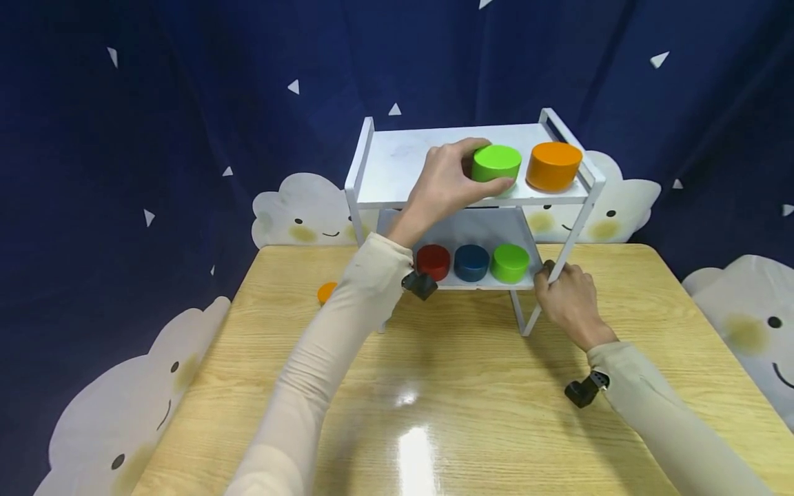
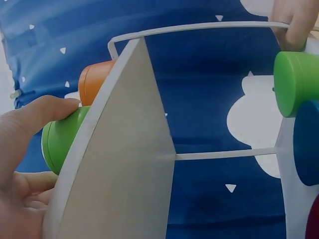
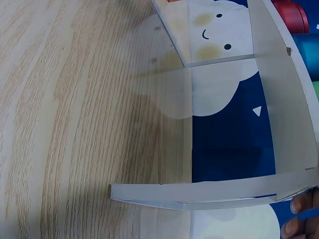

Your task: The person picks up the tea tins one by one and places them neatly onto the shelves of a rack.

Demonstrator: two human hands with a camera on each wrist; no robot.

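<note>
A green round container (image 1: 496,162) sits at the top shelf's front, gripped between the thumb and fingers of my left hand (image 1: 443,176). Just right of it on that shelf is an orange round container (image 1: 554,167). The white two-tier rack (image 1: 397,162) stands on the table. My right hand (image 1: 567,300) holds the rack's right side near the lower shelf; its fingertips are partly hidden behind the frame. On the lower shelf, a red container (image 1: 433,262), a blue container (image 1: 471,262) and a second green container (image 1: 511,263) stand in a row.
An orange object (image 1: 326,292), partly hidden by my left sleeve, lies on the wooden table (image 1: 434,386) left of the rack. A dark blue curtain (image 1: 217,83) with white triangles and cloud faces hangs behind and at the sides.
</note>
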